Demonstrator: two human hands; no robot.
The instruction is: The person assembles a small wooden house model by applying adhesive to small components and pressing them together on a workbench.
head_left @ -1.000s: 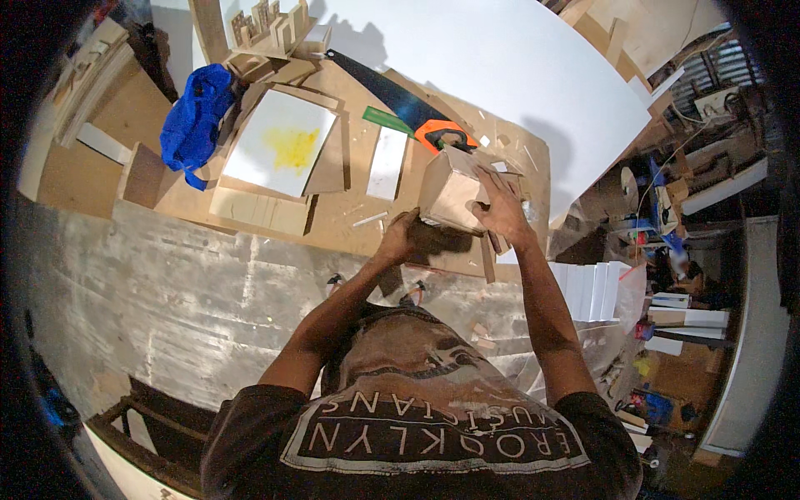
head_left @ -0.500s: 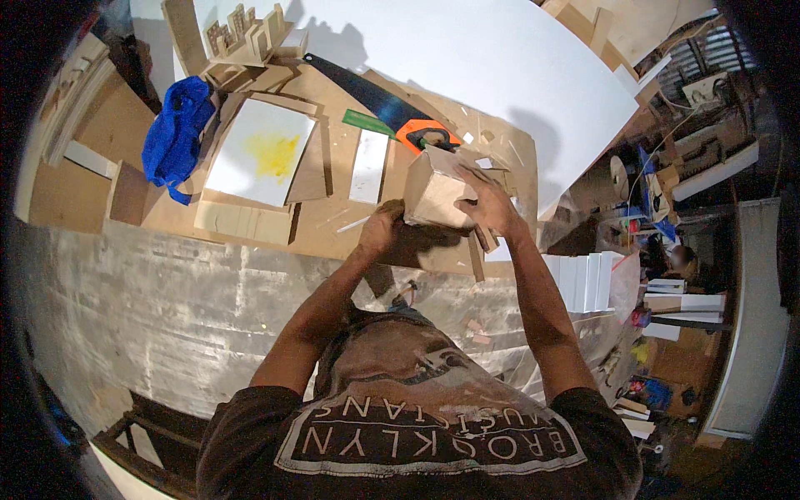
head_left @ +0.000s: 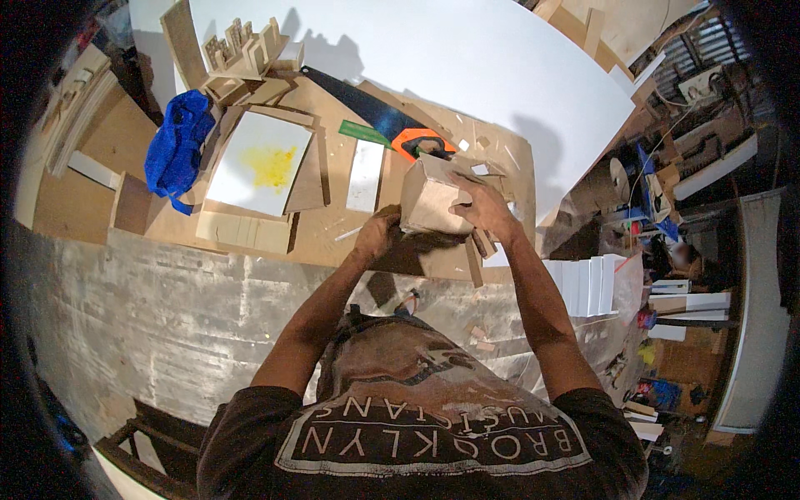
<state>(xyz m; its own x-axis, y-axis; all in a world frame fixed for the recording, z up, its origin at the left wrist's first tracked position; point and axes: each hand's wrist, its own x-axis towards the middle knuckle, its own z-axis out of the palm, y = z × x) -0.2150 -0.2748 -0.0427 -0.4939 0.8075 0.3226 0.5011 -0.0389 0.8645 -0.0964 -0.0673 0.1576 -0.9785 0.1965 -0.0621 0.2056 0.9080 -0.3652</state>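
Between my two hands is a light brown wooden box [head_left: 433,204], held slightly tilted above the front of the workbench. My left hand [head_left: 379,235] grips its lower left edge, with some fingertips hidden behind it. Across its top and right side lies my right hand [head_left: 487,208], fingers bent round the edge. Just beyond the box is a hand saw [head_left: 354,102] with an orange and black handle. A green strip [head_left: 364,132] and a white rectangular board [head_left: 365,175] lie to its left. Narrow wood strips [head_left: 477,257] stick out below my right hand.
On the left are a white panel with a yellow stain [head_left: 250,162] and a bundled blue cloth [head_left: 177,146]. Wooden pieces [head_left: 250,50] stand upright at the back left. A large white sheet [head_left: 450,58] covers the far side. White boards [head_left: 583,286] stand at the right; a person [head_left: 685,262] is farther off.
The box and both hands have shifted very slightly left in the picture. My grip on the box looks the same.
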